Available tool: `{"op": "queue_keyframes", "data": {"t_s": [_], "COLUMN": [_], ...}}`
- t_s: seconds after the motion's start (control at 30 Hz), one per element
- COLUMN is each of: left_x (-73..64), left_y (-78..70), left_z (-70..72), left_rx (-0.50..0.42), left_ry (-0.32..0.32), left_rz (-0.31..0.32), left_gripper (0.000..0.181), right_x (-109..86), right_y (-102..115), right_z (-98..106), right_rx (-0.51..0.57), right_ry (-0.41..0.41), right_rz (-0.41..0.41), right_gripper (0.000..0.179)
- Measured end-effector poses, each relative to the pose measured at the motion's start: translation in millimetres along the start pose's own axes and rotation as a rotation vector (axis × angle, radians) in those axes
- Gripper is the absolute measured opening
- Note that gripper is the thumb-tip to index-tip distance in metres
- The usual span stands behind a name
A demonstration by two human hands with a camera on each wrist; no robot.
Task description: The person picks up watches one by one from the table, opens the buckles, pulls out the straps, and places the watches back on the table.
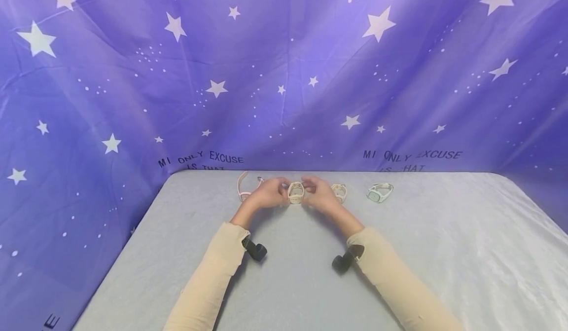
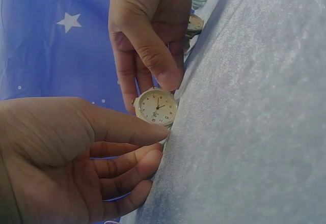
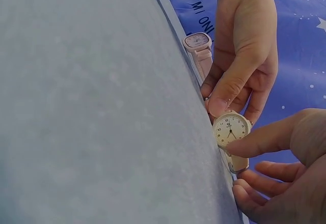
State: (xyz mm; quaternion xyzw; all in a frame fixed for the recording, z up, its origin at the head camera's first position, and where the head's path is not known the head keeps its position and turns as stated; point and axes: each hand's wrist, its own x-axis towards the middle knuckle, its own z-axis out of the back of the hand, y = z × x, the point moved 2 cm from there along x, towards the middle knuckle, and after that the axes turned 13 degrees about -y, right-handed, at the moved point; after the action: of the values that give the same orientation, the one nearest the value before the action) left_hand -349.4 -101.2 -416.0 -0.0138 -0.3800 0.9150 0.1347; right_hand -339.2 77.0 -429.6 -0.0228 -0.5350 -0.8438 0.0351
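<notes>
A cream wristwatch (image 1: 296, 199) with a round white dial stands at the far middle of the table, its strap forming a loop. My left hand (image 1: 269, 193) holds it from the left, the thumb at the edge of the case in the left wrist view. From the other side my right hand (image 1: 321, 195) grips it, with the thumb over the rim of the dial (image 3: 232, 131) in the right wrist view. Fingers of both hands curl behind the watch, where they are partly hidden.
A pink watch (image 3: 197, 40) lies left of the hands, its strap open. Right of them are another cream watch (image 1: 339, 193), partly covered by the right hand, and a mint-green watch (image 1: 377, 194). A purple star-print cloth (image 1: 284, 74) hangs behind the grey-covered table (image 1: 293, 281).
</notes>
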Motion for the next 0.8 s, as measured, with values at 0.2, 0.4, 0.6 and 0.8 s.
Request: {"op": "queue_keyframes", "data": {"t_s": [0.2,0.4,0.6,0.8], "left_x": [1.5,2.2,1.2,-1.1], "left_y": [1.0,2.2,3.3,9.1], "left_z": [-0.6,-0.4,0.1,1.6], "left_rx": [0.013,-0.023,-0.090,-0.083], "left_ry": [-0.014,0.003,0.030,0.019], "left_rz": [0.010,0.004,0.008,-0.010], "left_gripper": [0.065,0.061,0.059,0.056], "right_x": [1.7,3.3,4.1,3.3], "right_y": [-0.2,-1.5,-3.2,-1.2], "right_z": [1.1,3.1,3.5,-0.7], "right_rx": [-0.003,0.002,-0.010,0.002], "right_ry": [0.006,0.022,0.033,0.035], "right_rz": [0.028,0.031,0.024,0.029], "right_gripper": [0.070,0.067,0.066,0.061]}}
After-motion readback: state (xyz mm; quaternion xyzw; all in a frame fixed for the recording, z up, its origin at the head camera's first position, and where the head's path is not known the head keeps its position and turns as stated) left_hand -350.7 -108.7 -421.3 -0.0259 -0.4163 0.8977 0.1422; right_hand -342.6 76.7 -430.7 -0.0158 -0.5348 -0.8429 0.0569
